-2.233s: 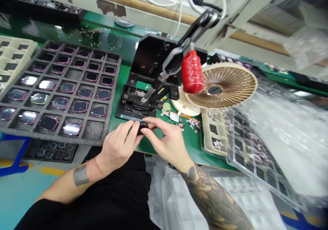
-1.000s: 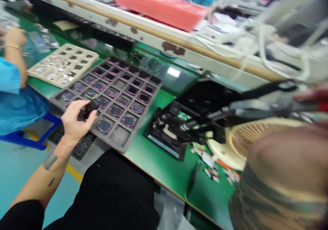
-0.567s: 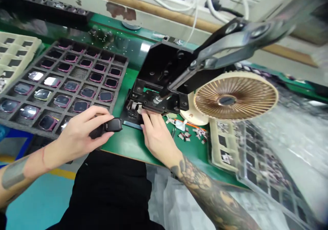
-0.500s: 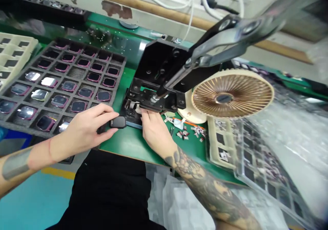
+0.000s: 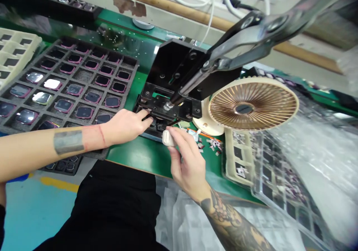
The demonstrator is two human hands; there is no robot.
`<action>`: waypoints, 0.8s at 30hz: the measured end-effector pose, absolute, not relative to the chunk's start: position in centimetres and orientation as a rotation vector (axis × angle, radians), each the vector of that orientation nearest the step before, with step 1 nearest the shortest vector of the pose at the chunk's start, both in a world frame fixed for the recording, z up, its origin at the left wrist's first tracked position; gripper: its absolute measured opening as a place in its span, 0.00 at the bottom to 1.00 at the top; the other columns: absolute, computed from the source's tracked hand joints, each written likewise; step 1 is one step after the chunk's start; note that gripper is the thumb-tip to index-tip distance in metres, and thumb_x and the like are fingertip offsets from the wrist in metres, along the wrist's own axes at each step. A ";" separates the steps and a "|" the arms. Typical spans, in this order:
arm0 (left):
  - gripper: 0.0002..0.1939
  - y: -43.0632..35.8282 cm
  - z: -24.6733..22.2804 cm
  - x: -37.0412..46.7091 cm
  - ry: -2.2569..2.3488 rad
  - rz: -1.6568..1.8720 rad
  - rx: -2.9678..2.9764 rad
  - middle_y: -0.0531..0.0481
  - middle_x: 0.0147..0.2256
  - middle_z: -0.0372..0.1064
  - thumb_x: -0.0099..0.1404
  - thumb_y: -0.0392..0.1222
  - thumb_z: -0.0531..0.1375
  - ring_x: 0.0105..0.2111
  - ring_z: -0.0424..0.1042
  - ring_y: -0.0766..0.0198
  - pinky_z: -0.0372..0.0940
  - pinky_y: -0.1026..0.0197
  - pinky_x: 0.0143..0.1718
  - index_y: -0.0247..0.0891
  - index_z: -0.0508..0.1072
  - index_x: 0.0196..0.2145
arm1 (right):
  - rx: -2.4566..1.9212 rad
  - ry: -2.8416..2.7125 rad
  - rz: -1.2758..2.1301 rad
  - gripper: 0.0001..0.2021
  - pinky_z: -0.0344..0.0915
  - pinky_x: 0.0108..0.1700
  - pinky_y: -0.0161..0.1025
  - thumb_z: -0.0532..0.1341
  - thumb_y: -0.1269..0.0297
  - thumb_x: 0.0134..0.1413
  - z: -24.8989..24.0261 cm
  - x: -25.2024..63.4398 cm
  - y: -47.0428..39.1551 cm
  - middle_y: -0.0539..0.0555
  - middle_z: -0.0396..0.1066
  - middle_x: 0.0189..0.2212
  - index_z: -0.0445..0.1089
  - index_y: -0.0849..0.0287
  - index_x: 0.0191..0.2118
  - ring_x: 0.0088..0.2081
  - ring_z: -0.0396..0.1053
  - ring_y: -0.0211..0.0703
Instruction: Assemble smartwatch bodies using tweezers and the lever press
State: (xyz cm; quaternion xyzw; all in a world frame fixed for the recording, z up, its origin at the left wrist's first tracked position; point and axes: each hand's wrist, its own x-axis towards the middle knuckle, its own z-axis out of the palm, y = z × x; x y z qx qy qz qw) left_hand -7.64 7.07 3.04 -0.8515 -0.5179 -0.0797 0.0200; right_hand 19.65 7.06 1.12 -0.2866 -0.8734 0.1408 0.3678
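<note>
My left hand reaches to the left side of the base of a black press fixture. Its fingers are bent together there, and what they hold, if anything, is too small to tell. Just right of it, my right hand pinches a small pale block with a slot-like mark, in front of the fixture's lower edge. The long metal lever of the press slants up to the right. The small black watch-like piece is not visible.
On the left lies a grey foam tray of watch-shaped parts, beside a cream tray. A round fan stands right of the press. Small scraps and a clear-covered tray are at the right.
My left hand has moved right to the fixture and no longer shows the black piece. My right hand has come out from under the press, now with the pale block.
</note>
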 end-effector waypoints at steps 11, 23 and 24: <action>0.24 4.5 5.4 -7.1 -1.782 -0.519 -2.831 0.35 0.66 0.79 0.83 0.44 0.62 0.39 0.86 0.54 0.77 0.54 0.39 0.38 0.75 0.72 | -0.580 -2.263 0.228 0.36 0.82 0.67 0.57 0.64 0.80 0.71 1.0 19.6 7.3 0.69 0.77 0.66 0.64 0.57 0.80 0.67 0.79 0.59; 0.16 -4.7 5.1 -11.5 -2.280 -1.710 -2.262 0.53 0.42 0.86 0.75 0.42 0.72 0.34 0.83 0.63 0.78 0.64 0.39 0.48 0.84 0.59 | -0.434 -2.617 -0.019 0.24 0.82 0.66 0.63 0.67 0.57 0.77 1.1 17.3 10.7 0.67 0.80 0.65 0.73 0.64 0.69 0.66 0.78 0.66; 0.17 -5.0 5.2 -12.3 -2.305 -1.705 -2.182 0.53 0.42 0.87 0.75 0.43 0.72 0.35 0.84 0.63 0.79 0.63 0.40 0.49 0.84 0.59 | -0.436 -2.642 -0.091 0.24 0.81 0.66 0.63 0.67 0.56 0.77 0.9 17.1 11.0 0.69 0.79 0.65 0.74 0.67 0.68 0.66 0.78 0.67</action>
